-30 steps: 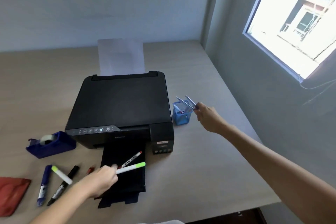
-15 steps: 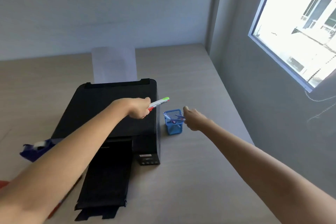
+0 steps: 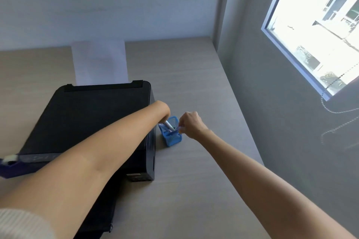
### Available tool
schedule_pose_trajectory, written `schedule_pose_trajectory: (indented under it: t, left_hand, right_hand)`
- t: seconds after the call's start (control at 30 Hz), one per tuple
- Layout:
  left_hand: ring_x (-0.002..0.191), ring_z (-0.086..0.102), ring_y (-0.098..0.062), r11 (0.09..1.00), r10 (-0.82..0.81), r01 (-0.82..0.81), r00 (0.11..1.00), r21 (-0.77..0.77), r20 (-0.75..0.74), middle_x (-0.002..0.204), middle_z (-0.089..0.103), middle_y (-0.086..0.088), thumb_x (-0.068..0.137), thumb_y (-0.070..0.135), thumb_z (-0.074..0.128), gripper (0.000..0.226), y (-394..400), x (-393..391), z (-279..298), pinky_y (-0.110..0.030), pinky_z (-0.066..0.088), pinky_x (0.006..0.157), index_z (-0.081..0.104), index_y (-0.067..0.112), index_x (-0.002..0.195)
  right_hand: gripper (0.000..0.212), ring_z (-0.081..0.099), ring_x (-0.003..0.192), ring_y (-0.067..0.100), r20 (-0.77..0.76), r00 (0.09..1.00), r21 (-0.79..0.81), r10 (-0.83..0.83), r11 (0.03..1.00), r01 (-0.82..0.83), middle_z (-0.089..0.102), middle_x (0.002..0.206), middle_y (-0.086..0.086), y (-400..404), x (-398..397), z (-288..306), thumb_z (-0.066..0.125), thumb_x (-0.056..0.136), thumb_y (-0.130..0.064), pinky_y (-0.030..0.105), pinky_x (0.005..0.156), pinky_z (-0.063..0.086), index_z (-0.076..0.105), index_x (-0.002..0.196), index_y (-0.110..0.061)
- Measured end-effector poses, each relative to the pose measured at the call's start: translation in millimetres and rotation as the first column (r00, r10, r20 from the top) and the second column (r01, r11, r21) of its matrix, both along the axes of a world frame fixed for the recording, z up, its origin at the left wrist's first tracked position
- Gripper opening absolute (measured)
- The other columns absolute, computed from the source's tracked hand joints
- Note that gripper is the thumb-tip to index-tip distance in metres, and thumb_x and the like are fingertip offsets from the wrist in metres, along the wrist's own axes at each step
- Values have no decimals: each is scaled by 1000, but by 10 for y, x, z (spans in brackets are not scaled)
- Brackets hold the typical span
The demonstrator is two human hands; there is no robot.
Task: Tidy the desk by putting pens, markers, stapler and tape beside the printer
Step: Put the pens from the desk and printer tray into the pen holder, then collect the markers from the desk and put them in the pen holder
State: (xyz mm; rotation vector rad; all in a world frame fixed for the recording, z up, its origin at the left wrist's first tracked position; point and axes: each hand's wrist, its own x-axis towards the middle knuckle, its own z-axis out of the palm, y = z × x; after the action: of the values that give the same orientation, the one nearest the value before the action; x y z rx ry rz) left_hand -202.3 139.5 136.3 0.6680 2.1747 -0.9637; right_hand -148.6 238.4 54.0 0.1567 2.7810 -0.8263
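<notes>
A blue mesh pen cup (image 3: 172, 137) stands on the desk just right of the black printer (image 3: 87, 118). My left hand (image 3: 162, 109) reaches across the printer's right edge and holds a white marker (image 3: 169, 125) that points down into the cup. My right hand (image 3: 189, 125) is at the cup's right rim, its fingers pinched on pens (image 3: 179, 128) whose ends are inside the cup. A blue tape dispenser (image 3: 10, 165) with a white roll sits at the far left, partly hidden by my left arm.
White paper (image 3: 100, 62) stands in the printer's rear feed. The printer's output tray (image 3: 97, 217) sticks out toward me at the bottom. A grey wall with a window (image 3: 318, 31) bounds the desk (image 3: 194, 190) on the right, with a bead cord (image 3: 334, 110) hanging below it.
My left hand carried the marker from the printer's output tray over the printer to the cup and tipped it downward. My right hand lowered its pens into the cup. The view tilted right.
</notes>
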Motion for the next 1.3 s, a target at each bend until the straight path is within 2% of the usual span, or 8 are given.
schedule_pose_trajectory:
  t: [0.17, 0.33, 0.47, 0.57, 0.73, 0.9, 1.1, 1.3]
  left_hand:
    - [85, 53, -24, 982, 49, -38, 997, 183, -57, 99, 52, -9, 89, 15, 60, 35, -35, -14, -145, -30, 48, 76, 60, 6, 123]
    - [93, 61, -28, 885, 118, -34, 981, 465, -152, 112, 62, -12, 89, 18, 61, 30, -263, -18, -92, -36, 49, 75, 59, 7, 117]
    - [102, 62, -28, 680, 200, -35, 970, 732, -139, 119, 63, -11, 91, 26, 59, 36, -663, 32, 232, -39, 51, 82, 57, 13, 124]
    - [83, 59, -17, 487, 237, -75, 970, 870, -49, 102, 65, -5, 91, 27, 59, 29, -1262, 186, 613, -29, 46, 74, 62, 15, 118]
    - [68, 51, 1, 301, 357, -260, 923, 917, 144, 75, 55, 18, 89, 30, 62, 15, -2788, 611, 785, -17, 37, 64, 69, 20, 99]
    - [78, 59, -15, 296, 586, -479, 774, 827, 239, 85, 70, -7, 91, 13, 55, 16, -4516, 825, 199, -35, 46, 78, 65, 13, 78]
    - [97, 62, -29, 316, 853, -715, 502, 624, 143, 106, 66, -18, 94, 12, 43, 29, -5536, 1113, -937, -35, 46, 79, 64, -5, 105]
    - [118, 55, -38, 115, 929, -757, 312, 643, 200, 134, 47, -20, 87, 17, 59, 49, -5660, 1201, -1544, -41, 48, 89, 40, 2, 131]
  right_hand:
    - [22, 69, 87, 30, -21, 1000, -60, 3, 998, -4, 74, 93, 17, 31, 10, 47, 80, 73, -10, 37, 78, 58, 74, 93, -1]
    - [20, 68, 90, 31, -69, 996, -22, -57, 998, 56, 72, 101, 17, 34, -27, 174, 69, 82, -4, 30, 73, 53, 72, 102, -2]
    - [18, 69, 87, 31, -159, 984, -8, -84, 996, 83, 74, 100, 17, -96, -128, 485, 64, 85, -6, 30, 77, 55, 72, 101, -4]
    - [18, 72, 73, 30, -274, 954, -87, -122, 991, 102, 76, 90, 17, -419, -188, 810, 62, 87, -8, 25, 75, 55, 70, 103, -6]
    - [19, 67, 72, 21, -455, 884, -222, -109, 975, 6, 71, 73, 5, -1503, -90, 1086, 58, 86, -11, 18, 74, 42, 70, 101, -12]
    - [18, 56, 63, 7, -520, 847, -224, 109, 940, -258, 65, 72, 0, -2897, 185, 933, 58, 89, -12, 4, 65, 37, 65, 105, -16]
    - [10, 61, 75, 20, -158, 905, -176, 394, 891, -419, 66, 84, 6, -4194, 642, 38, 53, 88, -10, 30, 65, 53, 62, 91, -9]
    - [18, 63, 79, 25, 131, 921, -80, 367, 930, -359, 67, 94, 13, -4836, 753, -430, 50, 93, -14, 34, 67, 55, 66, 96, -5]
